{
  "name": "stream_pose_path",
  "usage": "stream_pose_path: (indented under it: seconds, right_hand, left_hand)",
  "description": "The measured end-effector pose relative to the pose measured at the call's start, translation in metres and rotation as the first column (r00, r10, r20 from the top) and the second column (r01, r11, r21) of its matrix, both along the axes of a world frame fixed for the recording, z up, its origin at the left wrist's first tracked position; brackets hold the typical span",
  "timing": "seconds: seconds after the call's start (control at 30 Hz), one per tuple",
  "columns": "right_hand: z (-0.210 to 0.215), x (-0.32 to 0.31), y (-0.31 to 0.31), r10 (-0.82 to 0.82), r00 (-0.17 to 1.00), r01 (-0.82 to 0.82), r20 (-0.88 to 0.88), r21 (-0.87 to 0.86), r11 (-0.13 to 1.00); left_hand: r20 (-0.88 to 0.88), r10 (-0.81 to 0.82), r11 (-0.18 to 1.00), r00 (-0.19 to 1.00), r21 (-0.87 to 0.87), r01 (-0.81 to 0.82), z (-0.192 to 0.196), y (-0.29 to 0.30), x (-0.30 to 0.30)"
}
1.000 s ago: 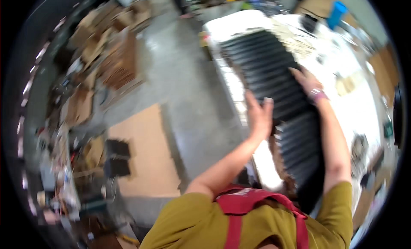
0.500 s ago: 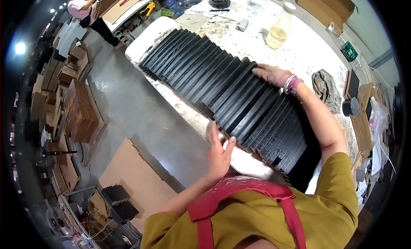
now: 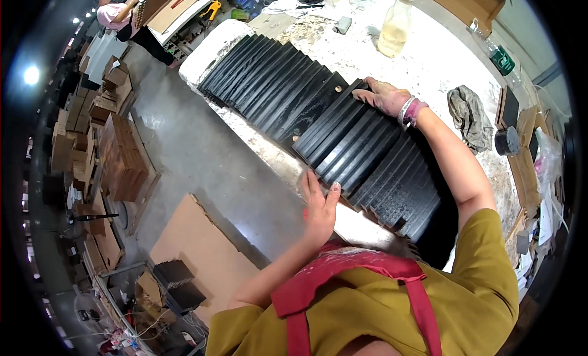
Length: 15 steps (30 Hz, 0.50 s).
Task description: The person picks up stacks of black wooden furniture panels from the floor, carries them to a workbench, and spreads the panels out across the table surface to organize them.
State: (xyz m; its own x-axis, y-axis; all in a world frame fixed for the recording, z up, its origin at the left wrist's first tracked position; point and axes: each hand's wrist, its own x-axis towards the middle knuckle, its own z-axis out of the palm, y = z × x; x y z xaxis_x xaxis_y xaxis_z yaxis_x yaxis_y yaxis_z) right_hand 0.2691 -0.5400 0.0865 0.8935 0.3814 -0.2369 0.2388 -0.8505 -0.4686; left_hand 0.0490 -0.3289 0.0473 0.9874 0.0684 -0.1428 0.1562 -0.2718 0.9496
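Observation:
A long row of black boards (image 3: 269, 80) stands on edge across the white worktable (image 3: 429, 50), leaning over one another like a fan. My right hand (image 3: 389, 102) is bent over the far ends of a tight group of boards (image 3: 343, 135) in the middle of the row. At the near ends of that group is my left hand (image 3: 321, 209), its fingers stretched and the thumb apart, close against the boards. Left of the group, one board's face shows two small round brass-coloured spots (image 3: 338, 88). The undersides of the boards are hidden.
Beyond the row stand a bottle of pale yellow liquid (image 3: 397, 25) and a small grey block (image 3: 343, 25). A crumpled grey cloth (image 3: 470, 118) lies to the right. A cardboard sheet (image 3: 202, 239) is on the floor at left. Another person (image 3: 119, 16) stands far left.
The middle group of boards has drawn away from those on its left, uncovering a board face with two brass-coloured spots. My right hand has shifted slightly left and farther away.

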Motion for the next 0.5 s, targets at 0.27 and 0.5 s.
stream_pose_path:
  seconds: [0.27,0.5]
  right_hand:
    - [0.012,0.001,0.022,-0.140,0.966,0.149,0.218,-0.027,0.988]
    - [0.059,-0.062,-0.081,-0.278,0.959,0.276,0.061,0.044,0.960]
  left_hand:
    - [-0.198,0.080,0.911,0.977,-0.383,-0.152,0.006,0.007,0.018]
    - [-0.197,-0.004,0.896,0.980,-0.437,-0.084,0.006,0.039,-0.034]
